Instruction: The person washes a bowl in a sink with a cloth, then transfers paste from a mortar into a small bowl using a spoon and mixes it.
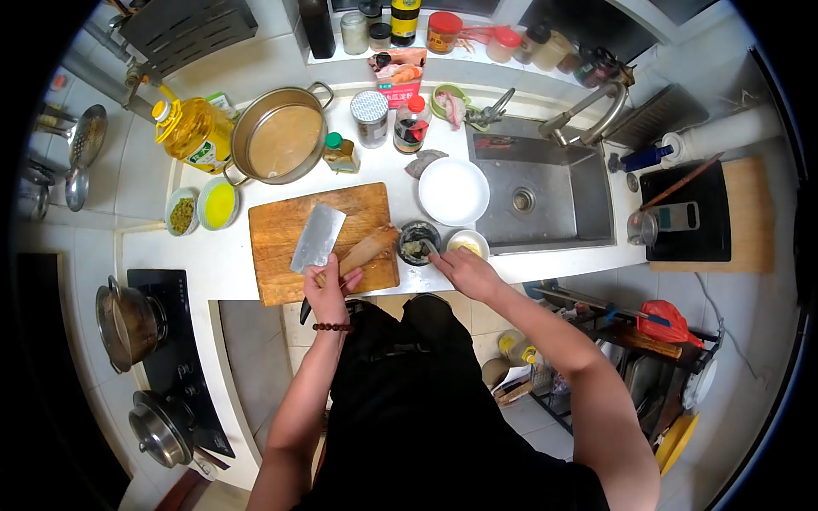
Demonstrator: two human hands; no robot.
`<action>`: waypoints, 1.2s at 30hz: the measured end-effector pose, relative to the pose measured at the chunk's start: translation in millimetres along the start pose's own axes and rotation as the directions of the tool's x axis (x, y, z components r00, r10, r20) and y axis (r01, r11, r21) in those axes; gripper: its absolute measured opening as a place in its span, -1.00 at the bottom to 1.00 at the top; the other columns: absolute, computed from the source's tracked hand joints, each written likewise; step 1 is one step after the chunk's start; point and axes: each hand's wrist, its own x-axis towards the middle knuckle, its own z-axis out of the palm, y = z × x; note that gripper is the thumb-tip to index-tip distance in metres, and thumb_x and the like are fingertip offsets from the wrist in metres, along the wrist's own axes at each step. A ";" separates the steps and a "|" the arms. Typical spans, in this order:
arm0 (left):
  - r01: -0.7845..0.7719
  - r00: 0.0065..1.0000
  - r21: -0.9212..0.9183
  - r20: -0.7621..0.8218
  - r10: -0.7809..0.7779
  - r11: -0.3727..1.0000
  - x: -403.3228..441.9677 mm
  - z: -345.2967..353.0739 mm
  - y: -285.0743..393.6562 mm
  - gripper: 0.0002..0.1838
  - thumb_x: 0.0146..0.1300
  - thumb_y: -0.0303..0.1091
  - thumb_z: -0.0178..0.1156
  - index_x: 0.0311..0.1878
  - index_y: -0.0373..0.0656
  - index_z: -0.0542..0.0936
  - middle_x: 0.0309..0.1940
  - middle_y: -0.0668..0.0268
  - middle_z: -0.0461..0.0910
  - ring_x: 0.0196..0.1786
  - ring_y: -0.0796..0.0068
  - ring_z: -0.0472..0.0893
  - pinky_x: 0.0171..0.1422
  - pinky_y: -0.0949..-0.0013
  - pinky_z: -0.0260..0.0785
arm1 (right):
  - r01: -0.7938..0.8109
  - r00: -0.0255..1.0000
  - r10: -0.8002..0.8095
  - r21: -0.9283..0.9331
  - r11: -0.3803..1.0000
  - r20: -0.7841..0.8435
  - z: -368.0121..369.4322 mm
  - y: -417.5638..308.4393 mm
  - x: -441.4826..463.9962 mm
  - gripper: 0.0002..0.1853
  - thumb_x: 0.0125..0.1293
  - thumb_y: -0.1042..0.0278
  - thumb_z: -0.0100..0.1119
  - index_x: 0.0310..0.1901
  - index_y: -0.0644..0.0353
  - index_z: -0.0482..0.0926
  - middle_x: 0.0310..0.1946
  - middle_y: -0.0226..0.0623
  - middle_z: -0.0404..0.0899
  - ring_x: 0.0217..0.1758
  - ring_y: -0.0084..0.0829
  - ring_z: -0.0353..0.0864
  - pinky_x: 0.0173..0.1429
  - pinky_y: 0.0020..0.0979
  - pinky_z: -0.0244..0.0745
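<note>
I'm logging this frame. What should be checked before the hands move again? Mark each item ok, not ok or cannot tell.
1. Wooden pestle held by the left hand: ok, slanting over the cutting board.
2. Cleaver well away from the left hand: not ok, its blade lies right beside that hand.
3. Dark mortar upright: ok, with pale mash visible inside.
4. Right hand gripping something at the mortar: cannot tell, its fingertips are too small to read.
5. Small white bowl upright: ok, beside the mortar.
</note>
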 end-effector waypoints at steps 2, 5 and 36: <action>0.000 1.000 -0.007 0.002 0.000 1.000 0.9 -2.4 -1.5 -0.64 0.52 -0.16 0.27 -0.24 -0.05 0.28 -0.25 0.20 0.55 -0.27 0.05 0.77 -0.17 0.10 0.75 | -0.027 0.994 0.044 0.172 0.985 -0.096 -21.3 -9.6 -0.3 -0.46 0.23 0.54 0.19 0.30 0.33 0.53 -0.22 -0.19 0.56 -0.11 -0.19 0.61 0.07 -0.24 0.52; -0.002 1.000 -0.027 -0.002 0.002 1.000 3.2 -4.0 -5.2 -0.64 0.52 -0.17 0.28 -0.24 -0.06 0.29 -0.25 0.20 0.55 -0.27 0.06 0.77 -0.17 0.11 0.76 | -0.061 0.970 0.102 0.185 0.981 -0.223 -50.9 -15.4 3.9 -0.48 0.24 0.56 0.21 0.28 0.35 0.55 -0.25 -0.16 0.57 -0.15 -0.16 0.61 0.05 -0.22 0.53; 0.080 0.996 0.002 0.039 -0.080 0.997 18.9 -5.0 1.7 -0.64 0.52 -0.20 0.27 -0.27 -0.07 0.29 -0.31 0.24 0.54 -0.27 0.09 0.77 -0.17 0.14 0.75 | -0.083 0.989 0.114 0.274 0.958 -0.099 -71.2 -44.5 -30.3 -0.60 0.32 0.53 0.27 0.20 0.30 0.63 -0.30 -0.24 0.57 -0.20 -0.23 0.63 0.01 -0.25 0.60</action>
